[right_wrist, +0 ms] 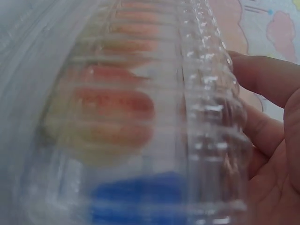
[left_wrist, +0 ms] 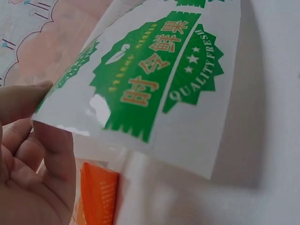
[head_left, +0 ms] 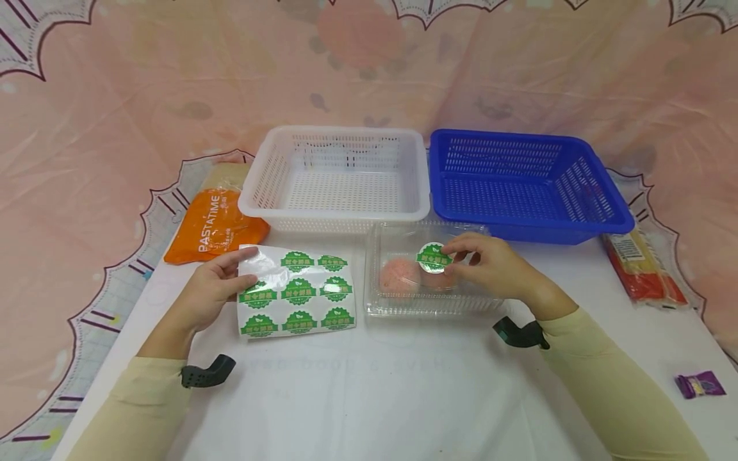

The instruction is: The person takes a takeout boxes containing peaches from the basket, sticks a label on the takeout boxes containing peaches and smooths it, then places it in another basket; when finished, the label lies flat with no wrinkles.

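My left hand (head_left: 210, 291) pinches the left edge of a white sheet of round green stickers (head_left: 298, 291) between thumb and fingers. In the left wrist view one green sticker (left_wrist: 159, 70) fills the middle, printed "QUALITY FRESH". My right hand (head_left: 498, 269) pinches a single round green-and-white sticker (head_left: 434, 257) by its right edge, over the lid of a clear plastic box (head_left: 377, 304). Inside the box are round pinkish fruits (head_left: 400, 276); one fruit (right_wrist: 112, 112) looks red and yellow in the right wrist view. Whether the sticker touches the lid I cannot tell.
Behind the box stand a white basket (head_left: 334, 216) and a blue basket (head_left: 533, 228). An orange PASTATIME bag (head_left: 219, 227) lies at the left, a red-and-yellow packet (head_left: 646, 269) at the right. A small purple packet (head_left: 700, 384) sits near the right edge.
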A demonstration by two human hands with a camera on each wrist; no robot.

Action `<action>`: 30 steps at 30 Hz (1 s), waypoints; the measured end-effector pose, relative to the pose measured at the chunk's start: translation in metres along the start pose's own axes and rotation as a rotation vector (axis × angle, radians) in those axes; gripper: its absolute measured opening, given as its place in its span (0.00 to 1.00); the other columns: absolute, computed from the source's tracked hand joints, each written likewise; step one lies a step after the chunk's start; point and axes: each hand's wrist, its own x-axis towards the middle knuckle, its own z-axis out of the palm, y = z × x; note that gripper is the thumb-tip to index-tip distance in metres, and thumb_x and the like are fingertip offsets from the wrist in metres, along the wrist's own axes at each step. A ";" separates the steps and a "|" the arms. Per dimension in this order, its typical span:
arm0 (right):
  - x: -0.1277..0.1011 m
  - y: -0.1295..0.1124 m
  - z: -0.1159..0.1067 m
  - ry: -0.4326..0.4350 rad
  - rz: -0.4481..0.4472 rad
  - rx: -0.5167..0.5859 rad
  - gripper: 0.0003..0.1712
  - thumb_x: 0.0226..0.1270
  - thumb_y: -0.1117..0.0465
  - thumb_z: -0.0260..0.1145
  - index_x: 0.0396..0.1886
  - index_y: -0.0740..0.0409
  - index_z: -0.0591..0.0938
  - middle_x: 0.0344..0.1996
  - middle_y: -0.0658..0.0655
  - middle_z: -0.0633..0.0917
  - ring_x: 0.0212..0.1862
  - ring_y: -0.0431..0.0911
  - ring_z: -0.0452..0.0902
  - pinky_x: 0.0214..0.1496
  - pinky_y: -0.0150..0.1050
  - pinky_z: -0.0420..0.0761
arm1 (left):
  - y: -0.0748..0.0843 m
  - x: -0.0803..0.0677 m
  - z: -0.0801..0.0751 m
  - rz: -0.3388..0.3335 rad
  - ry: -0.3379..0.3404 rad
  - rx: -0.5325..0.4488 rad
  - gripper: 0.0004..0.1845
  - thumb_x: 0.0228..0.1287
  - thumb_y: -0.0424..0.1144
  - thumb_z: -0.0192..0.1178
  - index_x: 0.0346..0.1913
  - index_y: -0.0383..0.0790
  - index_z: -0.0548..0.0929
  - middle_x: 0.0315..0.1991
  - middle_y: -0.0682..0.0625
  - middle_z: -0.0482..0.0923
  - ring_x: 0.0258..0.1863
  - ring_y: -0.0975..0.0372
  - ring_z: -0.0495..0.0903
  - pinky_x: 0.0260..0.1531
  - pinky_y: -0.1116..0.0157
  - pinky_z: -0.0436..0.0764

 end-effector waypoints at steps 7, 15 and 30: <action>0.001 0.000 -0.003 -0.015 0.032 -0.019 0.18 0.65 0.64 0.72 0.53 0.65 0.85 0.48 0.57 0.84 0.47 0.49 0.77 0.48 0.43 0.79 | -0.007 0.008 0.000 -0.023 -0.011 0.040 0.34 0.71 0.40 0.63 0.76 0.39 0.64 0.76 0.36 0.53 0.65 0.42 0.63 0.44 0.74 0.80; 0.004 0.001 -0.004 -0.018 0.049 -0.017 0.18 0.65 0.63 0.71 0.53 0.65 0.85 0.49 0.57 0.84 0.48 0.50 0.76 0.49 0.46 0.79 | -0.008 0.017 0.001 -0.017 -0.040 0.113 0.34 0.71 0.41 0.63 0.76 0.42 0.65 0.73 0.36 0.59 0.55 0.47 0.69 0.44 0.72 0.81; 0.011 0.004 -0.002 -0.031 0.067 -0.058 0.18 0.66 0.62 0.71 0.54 0.63 0.84 0.51 0.58 0.83 0.49 0.51 0.76 0.50 0.47 0.78 | -0.016 0.029 0.008 -0.044 -0.087 0.136 0.33 0.70 0.37 0.63 0.75 0.41 0.66 0.76 0.37 0.56 0.62 0.44 0.62 0.62 0.53 0.74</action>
